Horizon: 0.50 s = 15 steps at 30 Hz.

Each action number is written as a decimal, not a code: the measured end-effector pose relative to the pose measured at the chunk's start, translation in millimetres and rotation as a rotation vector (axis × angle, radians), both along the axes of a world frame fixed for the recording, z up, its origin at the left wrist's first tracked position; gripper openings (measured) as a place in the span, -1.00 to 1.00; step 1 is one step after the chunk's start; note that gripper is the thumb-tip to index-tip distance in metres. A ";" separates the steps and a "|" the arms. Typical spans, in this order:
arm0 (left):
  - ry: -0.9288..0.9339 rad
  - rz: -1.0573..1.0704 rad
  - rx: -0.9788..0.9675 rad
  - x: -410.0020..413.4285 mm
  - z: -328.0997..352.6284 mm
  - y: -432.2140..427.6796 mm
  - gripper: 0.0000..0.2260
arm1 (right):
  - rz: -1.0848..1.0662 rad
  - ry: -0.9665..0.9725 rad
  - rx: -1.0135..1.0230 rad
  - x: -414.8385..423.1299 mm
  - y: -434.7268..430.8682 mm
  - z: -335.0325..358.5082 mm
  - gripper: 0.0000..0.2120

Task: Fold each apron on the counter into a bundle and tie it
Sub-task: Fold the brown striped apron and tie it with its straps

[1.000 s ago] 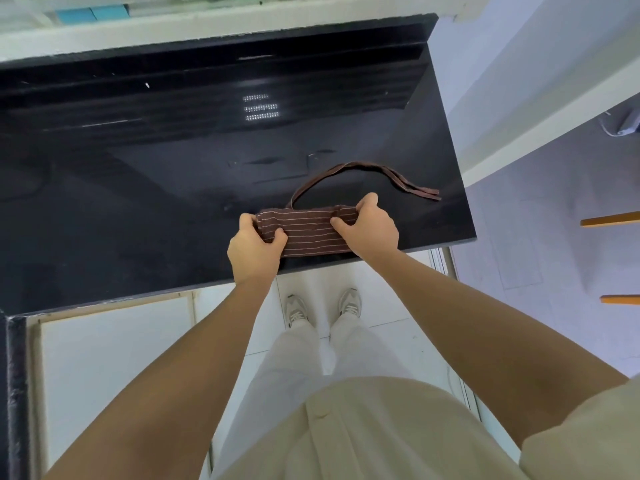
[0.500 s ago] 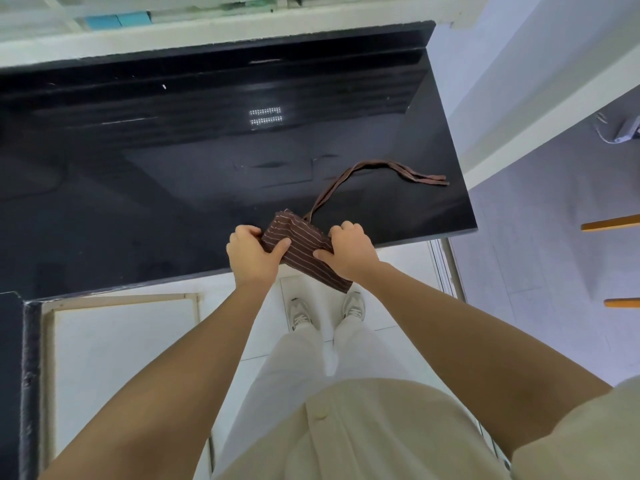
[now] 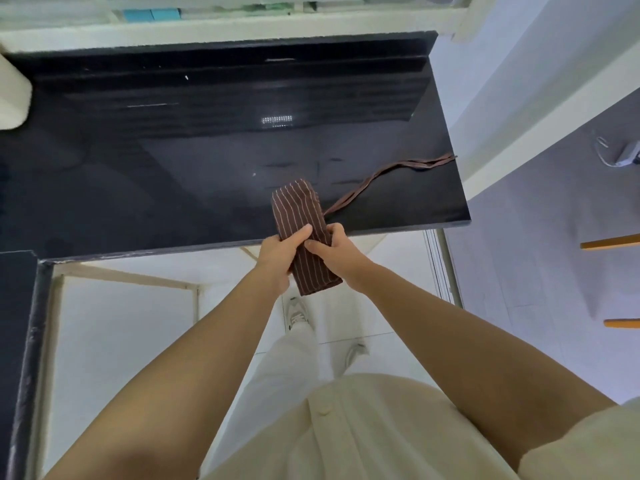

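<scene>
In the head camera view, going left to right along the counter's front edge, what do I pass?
left hand → striped apron bundle → right hand → apron strings, lying toward the right end of the counter

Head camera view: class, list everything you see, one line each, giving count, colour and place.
apron bundle: one, brown with pale stripes, held over the counter's near edge
apron ties: two, brown, trailing right along the counter
counter: one, glossy black, ahead
wooden bars: two, orange, right edge
shoes: two, pale, floor below
left hand: one, grips the bundle
right hand: one, grips the bundle
</scene>
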<state>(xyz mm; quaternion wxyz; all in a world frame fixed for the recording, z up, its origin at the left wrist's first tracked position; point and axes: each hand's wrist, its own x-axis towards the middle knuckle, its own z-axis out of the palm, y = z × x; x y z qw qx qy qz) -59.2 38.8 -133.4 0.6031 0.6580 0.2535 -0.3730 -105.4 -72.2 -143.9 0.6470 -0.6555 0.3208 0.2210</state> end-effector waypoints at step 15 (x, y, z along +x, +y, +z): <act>0.049 0.030 -0.334 -121.4 31.3 14.0 -0.65 | 0.111 -0.223 -0.047 -106.7 -33.0 34.0 -0.72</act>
